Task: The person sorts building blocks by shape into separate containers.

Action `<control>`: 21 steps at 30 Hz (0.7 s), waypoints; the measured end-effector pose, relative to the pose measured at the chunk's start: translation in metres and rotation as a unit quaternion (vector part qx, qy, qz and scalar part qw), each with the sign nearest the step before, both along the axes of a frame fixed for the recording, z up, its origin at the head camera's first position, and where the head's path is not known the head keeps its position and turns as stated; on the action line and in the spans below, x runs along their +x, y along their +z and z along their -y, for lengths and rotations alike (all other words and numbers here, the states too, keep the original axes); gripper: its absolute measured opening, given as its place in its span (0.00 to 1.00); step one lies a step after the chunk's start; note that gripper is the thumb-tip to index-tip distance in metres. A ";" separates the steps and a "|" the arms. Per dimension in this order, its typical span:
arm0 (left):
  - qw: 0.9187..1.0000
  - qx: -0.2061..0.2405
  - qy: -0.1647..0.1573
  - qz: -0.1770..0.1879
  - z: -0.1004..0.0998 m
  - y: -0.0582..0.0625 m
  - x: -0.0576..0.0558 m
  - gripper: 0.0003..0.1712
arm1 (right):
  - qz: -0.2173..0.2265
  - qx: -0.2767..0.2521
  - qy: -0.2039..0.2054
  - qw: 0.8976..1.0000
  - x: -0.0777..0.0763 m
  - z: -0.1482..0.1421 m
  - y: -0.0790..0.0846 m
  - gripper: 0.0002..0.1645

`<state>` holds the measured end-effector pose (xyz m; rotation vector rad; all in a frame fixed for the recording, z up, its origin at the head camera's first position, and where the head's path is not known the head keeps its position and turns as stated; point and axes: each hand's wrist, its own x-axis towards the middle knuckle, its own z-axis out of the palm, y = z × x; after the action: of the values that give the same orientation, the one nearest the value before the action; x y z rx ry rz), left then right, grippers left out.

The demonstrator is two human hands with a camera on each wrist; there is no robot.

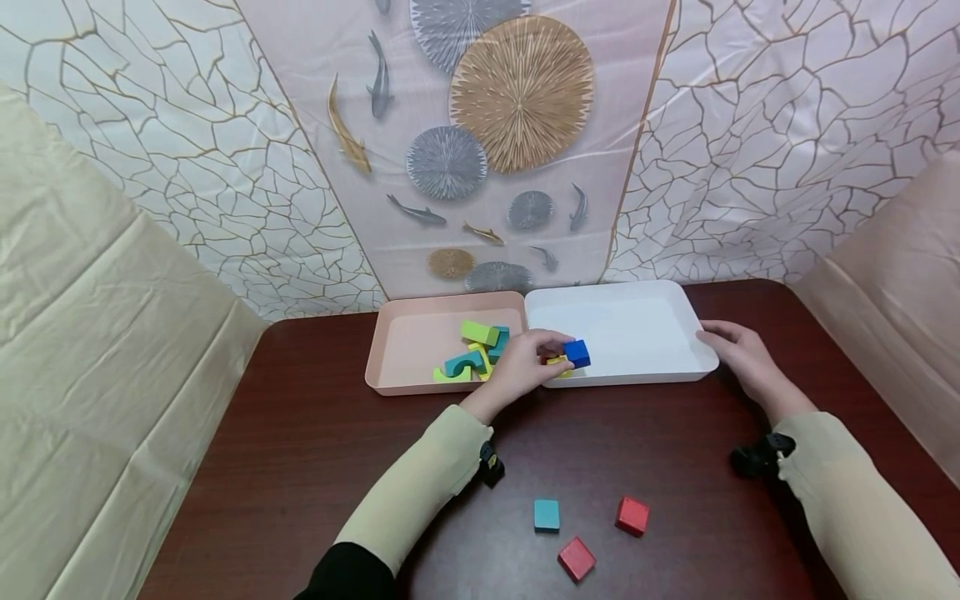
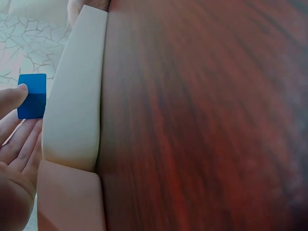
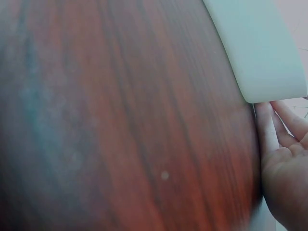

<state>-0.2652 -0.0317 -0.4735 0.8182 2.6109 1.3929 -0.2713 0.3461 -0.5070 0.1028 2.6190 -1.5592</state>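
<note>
My left hand point(image 1: 525, 362) is over the near left part of the white tray point(image 1: 622, 321) and pinches a blue block point(image 1: 577, 353) between thumb and fingers. The left wrist view shows the blue block point(image 2: 32, 96) just above the tray's rim, with the thumb on its face. A yellow block point(image 1: 559, 364) shows beside the blue one, partly hidden by the fingers. At the white tray's right end, my right hand point(image 1: 746, 358) touches the rim. Its extended fingers point(image 3: 267, 127) meet the tray's corner in the right wrist view.
A pink tray point(image 1: 405, 342) adjoins the white one on the left, holding several green, teal and yellow blocks point(image 1: 480, 333). Closer on the dark wooden table point(image 1: 300, 467) lie a teal block point(image 1: 547, 516) and two red blocks point(image 1: 632, 516). A patterned cloth point(image 1: 300, 208) hangs behind.
</note>
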 end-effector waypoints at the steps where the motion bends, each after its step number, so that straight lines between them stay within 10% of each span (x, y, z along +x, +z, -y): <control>1: 1.000 -0.004 0.001 0.000 -0.001 -0.001 -0.001 0.21 | 0.000 -0.001 0.000 1.000 0.000 0.000 0.000 0.43; 21: 0.998 -0.067 0.008 -0.005 -0.011 -0.003 -0.004 0.20 | 0.009 0.001 0.005 1.000 -0.001 -0.001 0.000 0.43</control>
<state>-0.2695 -0.0208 -0.4768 0.7898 2.6892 1.2035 -0.2720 0.3471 -0.5069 0.1043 2.6047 -1.5445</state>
